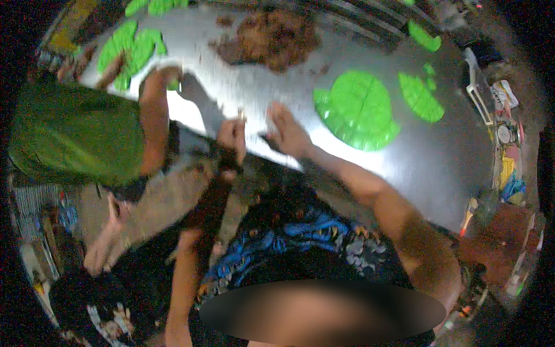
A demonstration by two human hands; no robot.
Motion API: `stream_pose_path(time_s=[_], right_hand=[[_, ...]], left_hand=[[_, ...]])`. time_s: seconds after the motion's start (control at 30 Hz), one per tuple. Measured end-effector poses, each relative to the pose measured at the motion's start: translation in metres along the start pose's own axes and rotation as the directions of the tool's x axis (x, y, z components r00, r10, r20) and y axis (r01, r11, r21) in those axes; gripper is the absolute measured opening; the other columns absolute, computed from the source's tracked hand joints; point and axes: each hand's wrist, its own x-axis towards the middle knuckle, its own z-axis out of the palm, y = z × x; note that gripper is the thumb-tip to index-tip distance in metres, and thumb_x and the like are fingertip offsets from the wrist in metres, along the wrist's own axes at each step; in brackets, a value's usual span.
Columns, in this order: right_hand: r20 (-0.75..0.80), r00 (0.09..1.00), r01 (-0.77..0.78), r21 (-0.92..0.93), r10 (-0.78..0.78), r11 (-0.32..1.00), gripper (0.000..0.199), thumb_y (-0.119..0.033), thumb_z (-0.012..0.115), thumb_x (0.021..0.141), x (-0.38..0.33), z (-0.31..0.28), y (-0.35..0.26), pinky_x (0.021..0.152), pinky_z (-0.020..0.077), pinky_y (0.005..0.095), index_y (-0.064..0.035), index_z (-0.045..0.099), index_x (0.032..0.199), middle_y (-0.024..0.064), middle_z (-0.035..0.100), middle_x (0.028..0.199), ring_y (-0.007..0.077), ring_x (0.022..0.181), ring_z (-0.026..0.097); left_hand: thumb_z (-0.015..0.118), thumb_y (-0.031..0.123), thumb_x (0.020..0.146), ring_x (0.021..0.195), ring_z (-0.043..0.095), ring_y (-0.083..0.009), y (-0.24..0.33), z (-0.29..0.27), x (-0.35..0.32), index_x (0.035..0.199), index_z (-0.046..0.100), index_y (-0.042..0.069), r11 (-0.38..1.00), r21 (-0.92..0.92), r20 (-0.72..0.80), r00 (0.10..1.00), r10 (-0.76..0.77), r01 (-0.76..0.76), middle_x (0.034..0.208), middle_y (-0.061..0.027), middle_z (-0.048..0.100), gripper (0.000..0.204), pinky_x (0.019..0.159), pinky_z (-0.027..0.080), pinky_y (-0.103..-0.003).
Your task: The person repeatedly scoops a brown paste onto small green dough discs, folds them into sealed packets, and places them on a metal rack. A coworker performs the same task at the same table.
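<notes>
My left hand (232, 139) is at the near edge of a shiny metal table (428, 173). Its fingers are closed in a pinch; a small pale bit shows at the tips, too blurred to name. Just to the right, my right hand (287, 132) is held low over the same edge, fingers stretched out and nothing seen in them. Beyond it on the metal lies a large bright green, ribbed rounded piece (358, 107), with a smaller green piece (421, 97) farther right.
A brown crumbly heap (277, 37) sits at the far middle. On the left, a co-worker in a green shirt (75, 133) reaches toward more green pieces (136, 52). Another person's arm (104, 240) shows lower left. A brush (469, 214) and assorted items line the right side.
</notes>
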Motion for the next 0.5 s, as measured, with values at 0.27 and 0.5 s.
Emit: stream_pose_path(time_s=[0.27,0.5], right_hand=[[0.881,0.439,0.299,0.044,-0.179,0.953,0.024,-0.010,0.062,0.068,0.053,-0.121,0.006,0.059,0.0485,0.0478,-0.0075,0.058,0.091,0.0128,0.061,0.076,0.0323,0.070,0.062],[0.097,0.814,0.573,-0.287,-0.572,0.768,0.035,-0.026,0.071,0.068,0.343,-0.383,0.019,0.063,0.0506,0.0418,-0.0098,0.064,0.099,0.0159,0.065,0.079,0.0331,0.070,0.063]], left_hand=[[0.055,0.010,0.083,0.083,0.055,-0.0355,-0.048,0.066,0.036,0.088,0.057,0.001,0.924,0.261,0.118,0.959,0.257,-0.280,0.092,-0.0183,0.056,0.010,0.070,0.045,-0.041],[0.057,0.009,0.079,0.087,0.056,-0.0319,-0.044,0.070,0.030,0.102,0.051,-0.002,0.988,0.074,0.155,0.980,0.124,-0.137,0.092,-0.0182,0.054,0.026,0.076,0.046,-0.037]])
